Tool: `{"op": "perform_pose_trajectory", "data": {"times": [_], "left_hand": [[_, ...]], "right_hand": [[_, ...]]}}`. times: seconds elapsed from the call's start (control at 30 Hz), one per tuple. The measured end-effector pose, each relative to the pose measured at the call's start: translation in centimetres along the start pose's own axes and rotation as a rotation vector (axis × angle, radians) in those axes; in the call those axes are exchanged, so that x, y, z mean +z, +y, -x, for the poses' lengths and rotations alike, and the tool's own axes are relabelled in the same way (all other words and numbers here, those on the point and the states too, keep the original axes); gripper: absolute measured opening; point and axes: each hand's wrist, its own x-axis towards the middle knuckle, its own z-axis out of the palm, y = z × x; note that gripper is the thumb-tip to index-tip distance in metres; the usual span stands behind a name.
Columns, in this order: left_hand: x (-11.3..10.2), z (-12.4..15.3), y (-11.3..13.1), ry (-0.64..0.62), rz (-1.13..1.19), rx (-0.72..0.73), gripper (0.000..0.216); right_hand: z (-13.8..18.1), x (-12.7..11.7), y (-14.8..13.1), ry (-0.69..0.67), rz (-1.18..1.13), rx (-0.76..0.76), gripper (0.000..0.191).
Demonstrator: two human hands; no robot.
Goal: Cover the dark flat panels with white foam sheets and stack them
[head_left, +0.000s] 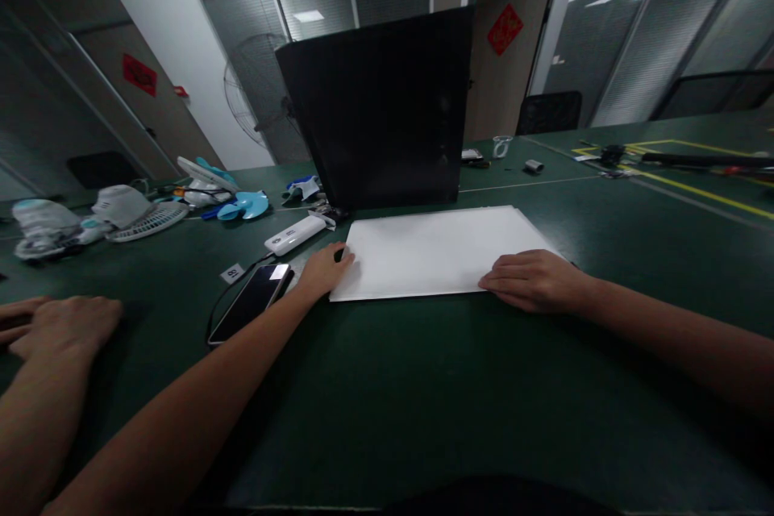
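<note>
A flat white panel [423,251] lies on the dark green table, its front edge facing me. My left hand [326,268] is closed at the panel's left edge, thumb near the top surface and fingers around the side. Over the front right corner, my right hand [535,280] is closed with its fingers together; its thumb is hidden. Behind the white panel stands a large black panel [380,109], upright and slightly tilted, with a dark, screen-like face. Neither hand touches it.
Beside my left forearm lie a phone [254,302] with a cable and a white power strip-like device [295,235]. Small fans [148,214] stand further left. Another person's hand [69,326] rests at the far left. A clear cup [501,147] stands behind, right of the black panel.
</note>
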Motion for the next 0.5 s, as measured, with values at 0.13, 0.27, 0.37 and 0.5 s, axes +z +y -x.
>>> {"op": "perform_pose_trajectory", "data": {"times": [0.13,0.27,0.37,0.5], "left_hand": [[-0.3,0.1,0.5,-0.049,-0.046,-0.036,0.054],[-0.5,0.3,1.2,-0.099,-0.083,-0.061,0.055],[-0.6,0.5,1.5,-0.131,-0.105,-0.052,0.053],[-0.6,0.6,1.7,-0.153,-0.122,-0.037,0.050]], "right_hand": [[-0.4,0.1,-0.1,0.012,-0.042,-0.002,0.031],[-0.1,-0.1,0.5,0.003,-0.118,0.063,0.032],[1.2,-0.5,2.2,-0.043,-0.083,0.380,0.033],[4.5,-0.9,5.4,-0.168,0.118,0.938,0.057]]}}
